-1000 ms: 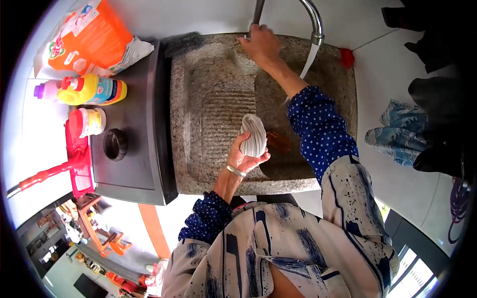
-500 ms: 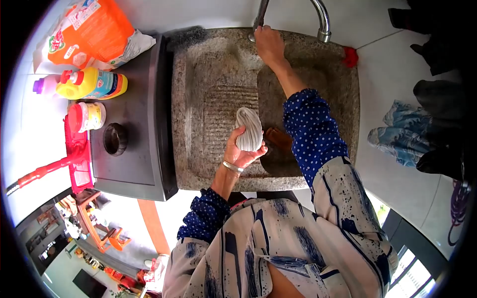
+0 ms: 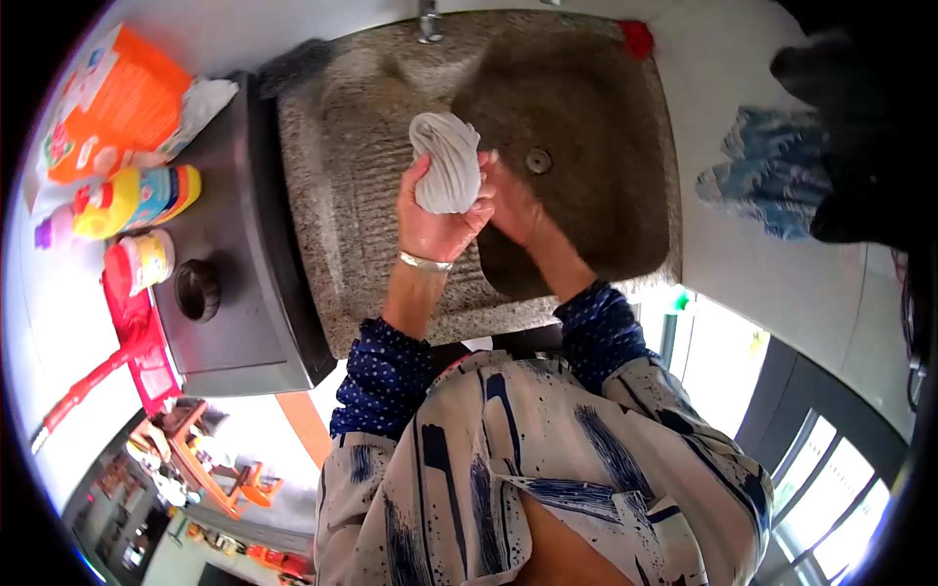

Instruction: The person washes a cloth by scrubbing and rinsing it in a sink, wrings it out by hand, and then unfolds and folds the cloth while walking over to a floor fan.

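My left hand (image 3: 440,230) is wrapped round a bundled greyish-white cloth (image 3: 447,161), palm up, over the ribbed side of the stone sink (image 3: 337,234). Twisted folds run along the cloth. My right hand (image 3: 513,205) is just to the right of it, with its fingertips close against the cloth and the left fingers. Part of those right fingers is hidden or blurred, so their grip is unclear. The deep basin with a round drain (image 3: 537,161) lies beyond my right hand. At the sink's back edge stands a metal tap part (image 3: 429,21).
Left of the sink is a dark cabinet top (image 3: 244,322) with a small dark bowl (image 3: 197,290), a yellow bottle (image 3: 137,202), a red-lidded tub (image 3: 140,262) and an orange bag (image 3: 122,107). A red item (image 3: 637,39) sits at the far right corner; blue patterned cloth (image 3: 767,176) is at right.
My right hand has left the tap and come down beside the cloth in my left hand. The view has shifted, and the cloth now appears higher and further left.
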